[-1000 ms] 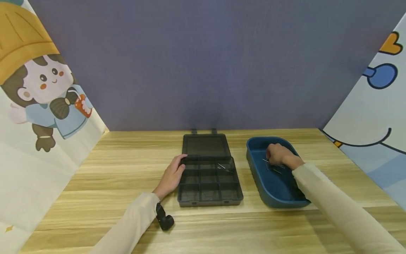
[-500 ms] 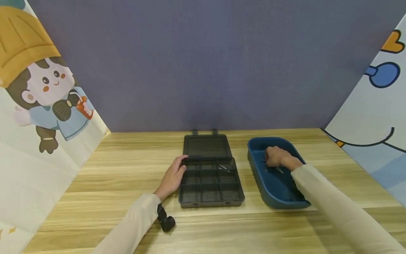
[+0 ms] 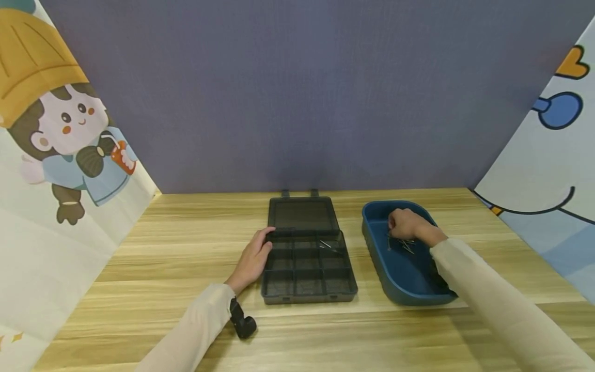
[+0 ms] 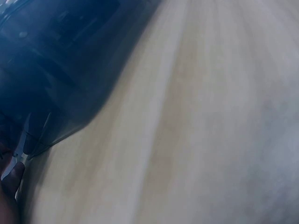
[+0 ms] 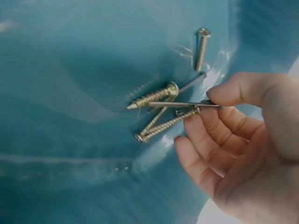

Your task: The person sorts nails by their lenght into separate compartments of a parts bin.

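My left hand (image 3: 251,261) rests against the left side of a dark, see-through compartment box (image 3: 308,298), its fingers reaching the hinge corner. The lid (image 3: 304,213) lies folded back behind it. A few thin metal pieces (image 3: 329,245) lie in the box's right column. My right hand (image 3: 409,226) is down inside a blue bin (image 3: 395,289). In the right wrist view, thumb and fingers pinch a nail (image 5: 180,104) with a smooth shaft. Gold screws (image 5: 154,97) lie under and beside it, and another screw (image 5: 202,49) lies farther off.
Both containers stand on a wood-grain table (image 3: 186,232), the bin to the right of the box. A grey-purple panel (image 3: 297,103) rises behind the table. Printed side panels stand at left and right. A black wrist camera (image 3: 243,323) hangs from the left sleeve.
Within the bin my right hand has shifted slightly, and the metal pieces beneath it lie differently. My left hand keeps its place on the box.
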`<state>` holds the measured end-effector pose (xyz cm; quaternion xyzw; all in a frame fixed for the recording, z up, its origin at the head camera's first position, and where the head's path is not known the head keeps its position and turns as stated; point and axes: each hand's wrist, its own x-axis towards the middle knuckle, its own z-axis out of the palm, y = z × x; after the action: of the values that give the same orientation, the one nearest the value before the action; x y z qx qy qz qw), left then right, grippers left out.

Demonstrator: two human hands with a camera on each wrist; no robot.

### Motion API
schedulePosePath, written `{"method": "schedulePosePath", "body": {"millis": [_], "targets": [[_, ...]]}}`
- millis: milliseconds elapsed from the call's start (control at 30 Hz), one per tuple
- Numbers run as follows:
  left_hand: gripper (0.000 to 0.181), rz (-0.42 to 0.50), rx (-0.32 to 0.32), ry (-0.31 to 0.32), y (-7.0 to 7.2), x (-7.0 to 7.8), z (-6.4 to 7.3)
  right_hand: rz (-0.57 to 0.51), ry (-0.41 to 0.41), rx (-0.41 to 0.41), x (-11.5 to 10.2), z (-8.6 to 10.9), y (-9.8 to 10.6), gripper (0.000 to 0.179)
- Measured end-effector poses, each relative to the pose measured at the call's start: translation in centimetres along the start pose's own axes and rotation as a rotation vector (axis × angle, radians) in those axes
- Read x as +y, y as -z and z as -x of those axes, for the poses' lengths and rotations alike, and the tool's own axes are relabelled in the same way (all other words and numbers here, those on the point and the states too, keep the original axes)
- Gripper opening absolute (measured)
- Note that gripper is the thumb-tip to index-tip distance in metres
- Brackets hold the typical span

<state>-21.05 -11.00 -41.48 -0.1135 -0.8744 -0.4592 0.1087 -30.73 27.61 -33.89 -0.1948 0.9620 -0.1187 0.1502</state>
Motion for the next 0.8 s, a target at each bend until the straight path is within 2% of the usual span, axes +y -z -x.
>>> {"method": "schedulePosePath", "body": {"millis": [167, 367, 600, 800], "targets": [[0.04, 0.007, -0.002, 0.01, 0.0, 0.0, 0.0, 0.004, 0.028, 0.04, 0.0, 0.3, 0.6, 0.013], [0.04, 0.008, -0.004, -0.001, 0.0, 0.0, 0.0, 0.017, 0.024, 0.066, -0.2, 0.4, 1.3, 0.01], [0.041, 0.006, -0.009, -0.006, 0.0, -0.2, 0.0, 0.021, 0.062, 0.113, -0.5, 0.4, 2.1, 0.006], [0.041, 0.006, -0.011, -0.002, -0.1, -0.2, 0.0, -0.011, 0.041, 0.12, -0.5, 0.5, 2.4, 0.008]]}}
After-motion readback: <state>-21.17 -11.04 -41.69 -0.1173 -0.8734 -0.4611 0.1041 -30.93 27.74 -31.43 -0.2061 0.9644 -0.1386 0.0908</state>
